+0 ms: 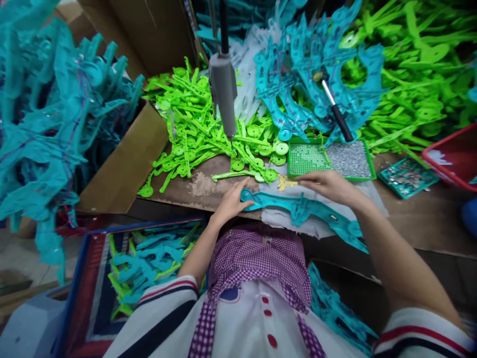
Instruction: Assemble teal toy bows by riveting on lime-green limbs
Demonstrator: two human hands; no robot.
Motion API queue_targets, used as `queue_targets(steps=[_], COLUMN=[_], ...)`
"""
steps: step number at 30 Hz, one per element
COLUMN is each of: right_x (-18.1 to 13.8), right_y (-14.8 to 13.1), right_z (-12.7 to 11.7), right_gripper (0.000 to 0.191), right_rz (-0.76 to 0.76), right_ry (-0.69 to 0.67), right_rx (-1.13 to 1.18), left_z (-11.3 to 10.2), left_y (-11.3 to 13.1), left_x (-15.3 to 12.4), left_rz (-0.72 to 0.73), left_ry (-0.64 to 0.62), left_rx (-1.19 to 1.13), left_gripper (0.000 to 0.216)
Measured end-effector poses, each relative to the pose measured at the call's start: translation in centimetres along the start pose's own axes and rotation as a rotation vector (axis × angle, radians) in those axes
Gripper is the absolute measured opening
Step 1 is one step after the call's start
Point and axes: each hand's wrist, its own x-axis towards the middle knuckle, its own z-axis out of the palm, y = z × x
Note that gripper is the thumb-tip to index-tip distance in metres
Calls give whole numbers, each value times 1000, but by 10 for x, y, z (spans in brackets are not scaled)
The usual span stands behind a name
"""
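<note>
A long curved teal plastic part [298,206] lies along the front edge of the table. Its left end sits between the thumb and fingers of my left hand [233,201]. Above the part's right half reaches my right hand [331,185], fingers stretched out to the left and no held thing visible. Those fingertips come close to a flat yellow character-shaped piece [286,183] on a pale cloth [274,216]. Just beyond the left hand lies a lime green plastic arm [233,175], its round end among other green pieces.
A grey power screwdriver [222,94] hangs over the green pile [186,114]. Behind my right hand stands a green tray [331,174] of small metal pieces, with a black-handled hammer [337,114] above it. A cardboard box [122,164] and teal parts [55,119] crowd the left.
</note>
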Motion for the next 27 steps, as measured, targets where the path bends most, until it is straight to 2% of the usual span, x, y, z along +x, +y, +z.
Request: queue_targets(steps=[3, 5, 8, 10, 13, 16, 18, 21, 23, 25, 27], right_x=[-23, -42, -65, -72, -66, -46, -34, -32, -41, -56, -74], right_y=[-6, -13, -26, -33, -42, -50, -54, -55, -51, -44, -34], right_z=[3, 4, 7, 11, 22, 36, 45, 56, 59, 55, 41], right_gripper=[14, 14, 21, 33, 45, 43, 38, 31, 28, 28, 30], right_rz=[-112, -185, -310, -372, -424, -490, -500, -451, -406, -357, -321], right_ry=[484, 741, 1058, 1183, 1230, 1222, 1145, 1038, 1013, 1003, 1047], right_rx=[261, 461, 551, 510, 508, 549, 532, 527, 569, 600, 570], left_z=[7, 7, 4, 1, -3, -7, -8, -2, 7, 19, 31], left_y=[-7, -9, -18, -25, -32, -21, -3, 28, 40, 43, 38], left_x=[-6, -9, -15, -17, -20, -21, -17, -1, 17, 35, 47], left_rz=[-33, -34, -50, -79, -125, -152, -89, 98, 145, 100, 18], left_ry=[115, 151, 180, 195, 195, 230, 241, 151, 83, 43, 25], left_rx=[-45, -50, -19, 16, 82, 167, 150, -9, -112, -202, -287], left_gripper=[72, 60, 44, 39, 37, 43, 58, 69, 58, 41, 32])
